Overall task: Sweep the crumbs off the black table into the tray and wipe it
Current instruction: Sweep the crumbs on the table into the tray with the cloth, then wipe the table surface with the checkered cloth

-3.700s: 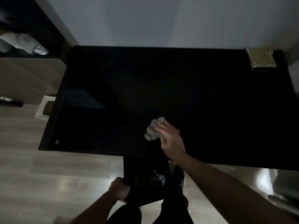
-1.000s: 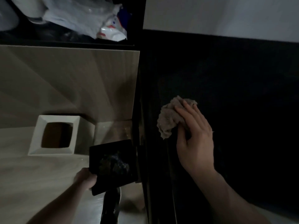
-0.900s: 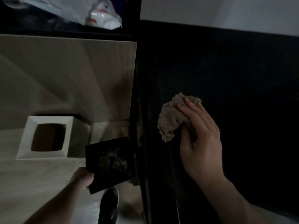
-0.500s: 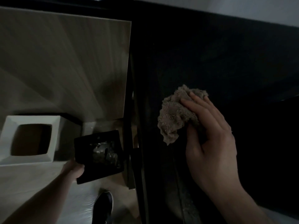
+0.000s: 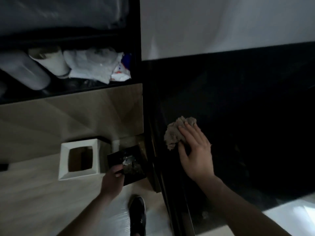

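The black table [image 5: 238, 108] fills the right half of the head view, its left edge running down the middle. My right hand [image 5: 196, 150] presses a crumpled grey-brown cloth [image 5: 175, 132] flat on the table close to that left edge. My left hand [image 5: 112, 179] grips a small black tray [image 5: 131, 166] by its near corner and holds it below and just left of the table edge. Pale crumbs and scraps lie in the tray. The room is dim, so crumbs on the table cannot be made out.
A white square bin [image 5: 80, 159] with an open top stands on the pale wooden floor just left of the tray. A dark shelf [image 5: 68, 68] at upper left holds white bags and rolls. My black shoe [image 5: 137, 215] is on the floor below the tray.
Over the last second my view swung up and back out, and the shelf came back into sight. The tray stays beside the table's left edge, the cloth stays under my right hand near that edge.
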Motion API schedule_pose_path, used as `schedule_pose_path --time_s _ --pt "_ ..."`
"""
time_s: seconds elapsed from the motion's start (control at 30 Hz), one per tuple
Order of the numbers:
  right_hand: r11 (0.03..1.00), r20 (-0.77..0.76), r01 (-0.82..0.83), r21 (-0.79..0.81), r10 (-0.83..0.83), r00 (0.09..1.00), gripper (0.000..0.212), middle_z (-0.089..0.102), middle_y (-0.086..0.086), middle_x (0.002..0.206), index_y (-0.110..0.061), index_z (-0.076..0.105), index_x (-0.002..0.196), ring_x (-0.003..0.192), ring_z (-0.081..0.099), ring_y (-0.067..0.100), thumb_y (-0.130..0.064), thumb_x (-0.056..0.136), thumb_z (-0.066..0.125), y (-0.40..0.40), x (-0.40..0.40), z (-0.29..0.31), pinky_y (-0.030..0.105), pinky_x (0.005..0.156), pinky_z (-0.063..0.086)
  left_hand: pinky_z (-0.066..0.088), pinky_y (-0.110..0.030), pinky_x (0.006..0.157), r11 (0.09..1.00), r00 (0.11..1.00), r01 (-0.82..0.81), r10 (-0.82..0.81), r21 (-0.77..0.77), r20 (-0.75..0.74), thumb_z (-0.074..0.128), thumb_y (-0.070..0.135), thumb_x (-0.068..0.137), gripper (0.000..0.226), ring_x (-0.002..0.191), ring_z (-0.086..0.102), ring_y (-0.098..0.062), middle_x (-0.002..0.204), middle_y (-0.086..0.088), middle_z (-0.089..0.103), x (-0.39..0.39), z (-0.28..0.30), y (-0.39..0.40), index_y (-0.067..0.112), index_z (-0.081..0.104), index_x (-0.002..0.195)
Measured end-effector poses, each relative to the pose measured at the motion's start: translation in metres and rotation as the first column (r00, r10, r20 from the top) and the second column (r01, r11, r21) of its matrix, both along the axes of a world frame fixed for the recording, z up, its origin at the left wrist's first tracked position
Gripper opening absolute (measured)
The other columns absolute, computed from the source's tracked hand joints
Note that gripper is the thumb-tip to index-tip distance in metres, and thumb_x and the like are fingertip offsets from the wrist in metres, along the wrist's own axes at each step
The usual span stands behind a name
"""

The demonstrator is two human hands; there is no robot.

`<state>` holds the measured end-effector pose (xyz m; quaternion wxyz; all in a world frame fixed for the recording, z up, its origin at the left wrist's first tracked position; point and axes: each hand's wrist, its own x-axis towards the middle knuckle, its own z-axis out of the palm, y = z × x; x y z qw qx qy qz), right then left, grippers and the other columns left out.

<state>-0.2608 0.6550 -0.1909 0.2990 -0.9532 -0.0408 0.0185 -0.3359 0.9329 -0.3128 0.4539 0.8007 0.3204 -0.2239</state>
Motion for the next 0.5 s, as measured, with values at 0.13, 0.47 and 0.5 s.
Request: schedule_pose_path --time_s 0.13,0.47,0.5 --pt "0.994 -0.039 0.087 0.059 -0.085 0.996 0.038 0.047 -0.014 0.158 -0.031 0.063 0.141 0.153 0.032 0.01 -0.028 0.106 0.05 -0.003 -0.037 0.027 0.043 0.124 0.033 0.052 -0.017 0.075 0.995 0.978 0.098 -0.094 -0.01 0.188 0.06 0.008 0.096 0.03 0.09 0.07 -0.005 0.104 0.009 0.074 0.003 0.102 -0.019 0.027 0.069 0.119" --pt "0.788 -0.743 0.611 0.072 -0.367 0.56 0.057 0.063 -0.004 0.101 -0.017 0.061 0.137 0.085 0.062 0.009 -0.02 0.083 0.078 -0.035 -0.054 0.107 0.024 0.076 0.052 0.058 -0.027 0.09 0.854 0.829 0.52 -0.498 -0.019 0.255 0.068 0.02 0.091 0.03 0.102 0.067 -0.002 0.111 0.012 0.07 0.018 0.243 -0.122 0.037 0.066 0.115" --pt "0.779 -0.759 0.617 0.113 -0.334 0.559 0.051 0.064 -0.006 0.096 -0.019 0.063 0.132 0.079 0.06 0.005 -0.019 0.083 0.078 -0.044 -0.058 0.114 0.021 0.067 0.05 0.058 -0.028 0.091 0.847 0.824 0.53 -0.509 -0.023 0.247 0.068 0.024 0.09 0.03 0.103 0.066 -0.003 0.114 0.013 0.069 0.019 0.251 -0.134 0.036 0.066 0.117"
